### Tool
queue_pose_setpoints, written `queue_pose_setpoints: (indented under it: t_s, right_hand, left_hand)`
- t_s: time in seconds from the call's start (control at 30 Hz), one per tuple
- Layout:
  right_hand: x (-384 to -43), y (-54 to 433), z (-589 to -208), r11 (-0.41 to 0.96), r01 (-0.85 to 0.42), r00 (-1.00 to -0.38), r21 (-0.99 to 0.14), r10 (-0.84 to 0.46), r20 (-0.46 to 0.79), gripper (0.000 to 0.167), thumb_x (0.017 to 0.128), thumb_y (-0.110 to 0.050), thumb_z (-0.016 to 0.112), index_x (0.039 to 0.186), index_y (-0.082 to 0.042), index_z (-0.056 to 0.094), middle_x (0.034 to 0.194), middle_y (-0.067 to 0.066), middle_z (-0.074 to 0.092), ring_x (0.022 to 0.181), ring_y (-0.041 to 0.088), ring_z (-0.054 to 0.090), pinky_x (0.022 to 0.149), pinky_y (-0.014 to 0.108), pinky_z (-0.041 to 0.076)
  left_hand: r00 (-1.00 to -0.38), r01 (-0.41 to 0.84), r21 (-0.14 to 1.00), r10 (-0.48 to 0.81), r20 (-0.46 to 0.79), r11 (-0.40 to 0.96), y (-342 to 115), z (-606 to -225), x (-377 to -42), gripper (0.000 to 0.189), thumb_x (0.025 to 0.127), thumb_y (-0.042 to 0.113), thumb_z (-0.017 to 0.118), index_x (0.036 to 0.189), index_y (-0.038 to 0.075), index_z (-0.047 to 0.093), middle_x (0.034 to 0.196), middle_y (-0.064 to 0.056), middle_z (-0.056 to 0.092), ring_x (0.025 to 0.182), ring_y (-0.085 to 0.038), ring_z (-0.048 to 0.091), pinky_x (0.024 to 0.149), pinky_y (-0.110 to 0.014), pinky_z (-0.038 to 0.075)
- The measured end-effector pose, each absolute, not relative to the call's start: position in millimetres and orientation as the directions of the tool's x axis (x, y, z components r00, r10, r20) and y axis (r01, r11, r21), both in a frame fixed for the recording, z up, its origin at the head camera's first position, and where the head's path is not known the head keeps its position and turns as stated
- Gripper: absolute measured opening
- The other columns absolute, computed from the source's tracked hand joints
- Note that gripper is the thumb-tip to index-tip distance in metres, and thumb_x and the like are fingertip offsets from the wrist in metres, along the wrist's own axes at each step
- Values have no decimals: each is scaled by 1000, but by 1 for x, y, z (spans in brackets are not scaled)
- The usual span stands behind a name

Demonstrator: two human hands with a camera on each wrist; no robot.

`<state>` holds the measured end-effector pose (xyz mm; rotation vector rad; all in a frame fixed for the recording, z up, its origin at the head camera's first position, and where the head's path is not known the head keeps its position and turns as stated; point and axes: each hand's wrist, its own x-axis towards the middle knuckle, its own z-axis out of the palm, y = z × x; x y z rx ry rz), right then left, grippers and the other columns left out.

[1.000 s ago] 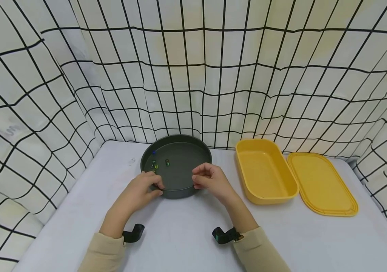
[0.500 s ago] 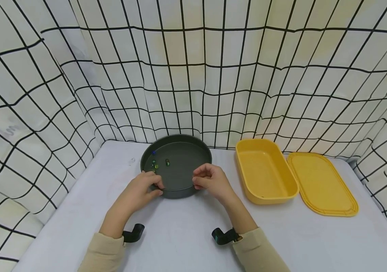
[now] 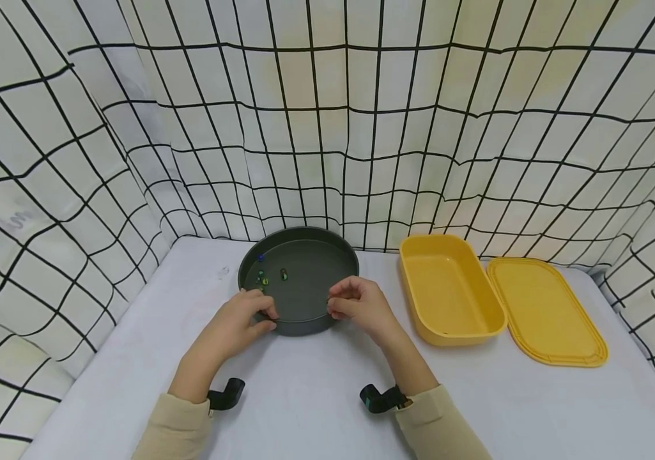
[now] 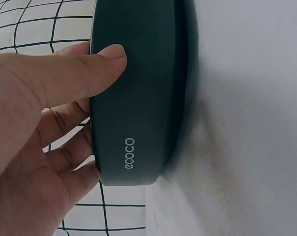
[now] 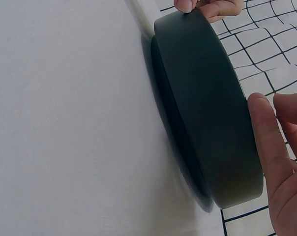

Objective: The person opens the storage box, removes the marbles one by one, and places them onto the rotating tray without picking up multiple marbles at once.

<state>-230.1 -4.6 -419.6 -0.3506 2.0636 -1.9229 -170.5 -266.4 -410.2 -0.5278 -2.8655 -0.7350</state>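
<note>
A round dark grey-green pan (image 3: 304,268) stands on the white cloth, with several small green marble-like balls (image 3: 262,276), a blue one (image 3: 261,258) and a small oblong green piece (image 3: 284,275) inside. My left hand (image 3: 249,319) grips its near left rim. In the left wrist view my left thumb (image 4: 102,69) lies on the outer wall beside "ecoco" lettering, the other fingers behind the rim. At the near right rim is my right hand (image 3: 362,305), loosely bent. The right wrist view shows its thumb (image 5: 266,128) against the rim and the index tip apart, nothing visible between them.
A yellow rectangular tub (image 3: 448,287) stands to the right of the pan. Beside it a flat yellow lid (image 3: 546,311) lies on the cloth. White walls with a black grid (image 3: 327,128) rise behind and on both sides.
</note>
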Motion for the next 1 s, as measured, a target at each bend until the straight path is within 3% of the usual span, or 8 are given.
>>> queue_pose_setpoints:
  t_s: [0.1,0.23,0.63,0.87,1.0]
  right_hand:
    - [-231,-4,-419,67,23,-929,-998,-368,-46,13,89,0,71,101,-1,65,92,13,69,79,21,70,74,33,61]
    - [-231,-3,-418,66,31,-926,-997,-373,-53,13,91,-1,70,103,-1,66,95,13,69,82,21,70,75,33,60]
    - [-232,1,-414,78,54,-893,-995,-442,-83,16,98,-7,60,112,-1,66,112,20,68,91,23,69,82,32,59]
    - [-232,2,-415,68,69,-890,-995,-447,-92,16,98,-5,59,112,-2,66,109,15,68,90,21,70,81,33,59]
    - [-233,3,-415,46,84,-871,-995,-482,-96,18,98,-3,58,114,0,65,111,17,67,89,21,69,81,33,59]
  left_hand:
    - [-925,377,448,307,221,811,-267,-410,-172,20,81,10,82,82,22,66,88,10,62,90,-16,59,97,-47,47]
    - [-923,382,459,314,222,802,-267,-409,-173,20,81,9,82,82,21,66,89,9,62,93,-18,63,114,-58,32]
    - [-919,393,457,315,239,798,-265,-408,-172,23,80,6,82,82,21,65,88,8,63,92,-19,63,112,-60,33]
    - [-920,390,453,316,231,802,-265,-409,-171,22,81,8,82,82,21,65,88,9,62,92,-18,62,109,-55,38]
    - [-922,385,446,311,233,808,-265,-410,-170,23,80,7,82,81,22,65,87,9,62,90,-19,60,98,-50,46]
